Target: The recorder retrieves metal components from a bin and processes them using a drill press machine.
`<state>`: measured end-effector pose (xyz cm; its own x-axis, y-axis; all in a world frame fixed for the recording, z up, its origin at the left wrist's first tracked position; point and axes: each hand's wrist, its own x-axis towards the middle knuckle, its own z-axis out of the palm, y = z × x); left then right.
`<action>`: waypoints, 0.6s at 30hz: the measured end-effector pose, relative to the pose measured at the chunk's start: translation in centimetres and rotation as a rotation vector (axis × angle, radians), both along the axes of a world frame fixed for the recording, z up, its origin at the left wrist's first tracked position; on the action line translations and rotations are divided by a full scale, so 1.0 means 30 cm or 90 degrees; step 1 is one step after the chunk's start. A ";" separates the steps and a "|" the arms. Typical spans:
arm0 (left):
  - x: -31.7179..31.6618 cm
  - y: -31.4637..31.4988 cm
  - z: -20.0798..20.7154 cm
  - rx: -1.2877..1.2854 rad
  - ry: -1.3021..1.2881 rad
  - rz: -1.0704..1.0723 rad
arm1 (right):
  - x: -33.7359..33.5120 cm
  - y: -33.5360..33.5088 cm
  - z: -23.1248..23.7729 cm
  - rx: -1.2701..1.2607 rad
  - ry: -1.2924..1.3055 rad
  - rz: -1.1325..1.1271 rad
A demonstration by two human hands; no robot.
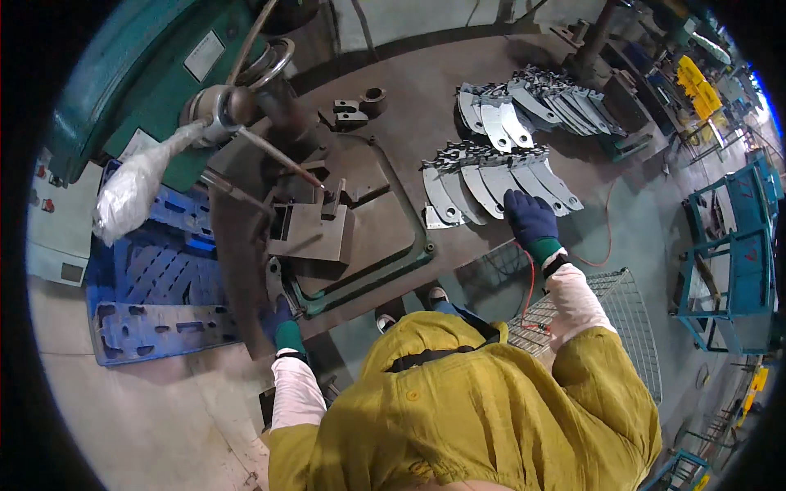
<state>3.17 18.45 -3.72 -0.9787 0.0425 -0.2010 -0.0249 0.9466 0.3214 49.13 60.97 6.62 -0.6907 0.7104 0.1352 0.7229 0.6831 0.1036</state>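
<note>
Both hands wear dark navy knit gloves with green cuffs. At the table's left front, the left hand (pixel 282 321) grips the near end of a curved steel plate (pixel 275 280), flat, narrow and dull grey. Its long axis runs away from the person, far end leaning slightly left. Over at the right, the right hand (pixel 530 217) rests on a row of smooth, silvery curved plates (pixel 483 190); whether its fingers close on one, I cannot tell. These arc from knobbly far ends to rounded, holed near ends, pointing toward the person and rightward. Behind lies a similar pile (pixel 565 108).

Just right of the left-hand plate stands a blocky steel fixture (pixel 315 233) on a green-rimmed machine base (pixel 381 233). Bare brown tabletop (pixel 409 102) opens between base and row, which sits near the table's front edge.
</note>
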 end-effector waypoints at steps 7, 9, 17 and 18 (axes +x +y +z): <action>0.211 0.136 0.254 0.187 0.242 -0.117 | -0.008 0.051 0.158 -0.087 0.011 0.068; 0.349 0.240 0.491 0.298 0.180 -0.150 | -0.027 0.107 0.197 -0.056 0.104 0.019; 0.555 0.469 0.616 0.450 0.188 -0.526 | -0.261 0.069 0.407 -0.900 0.556 0.066; 0.551 0.479 0.629 0.462 0.152 -0.558 | -0.316 0.017 0.414 -0.920 0.518 0.140</action>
